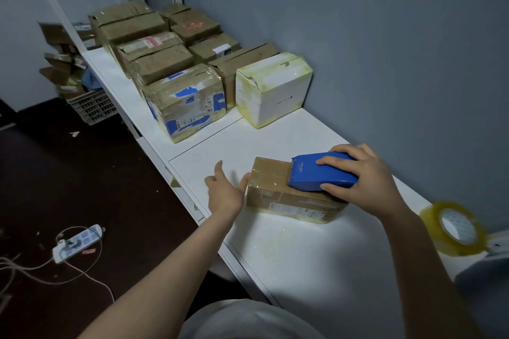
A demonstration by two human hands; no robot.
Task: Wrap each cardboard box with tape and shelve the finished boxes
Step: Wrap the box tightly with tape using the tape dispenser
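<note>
The flat brown cardboard box (278,187) lies on the long white tabletop (303,256), its top glossy with clear tape and a printed label on its near side. On the right half of its top sits a blue plastic tape dispenser (316,173), nose pointing toward the box's left end. The person's right hand (369,176) grips that dispenser, fingers curled over its back and thumb clamped on the near side. The left hand (224,192) is at the box's left end, fingers straight and a little apart, holding nothing, the thumb resting against the cardboard edge. Right of the box sits a roll of yellowish clear tape (454,228), blurred. Beyond the box, well apart from it, a white carton with yellowed tape (272,88) stands by the grey wall (385,36), with a brown box patched with blue tape (187,102) just beside it; farther still run two rows of taped brown boxes (154,47). Left of the box, down on the dark floor (55,173), lies a white power strip (78,242) with trailing cables, and farther off a pale plastic crate (92,107)
</note>
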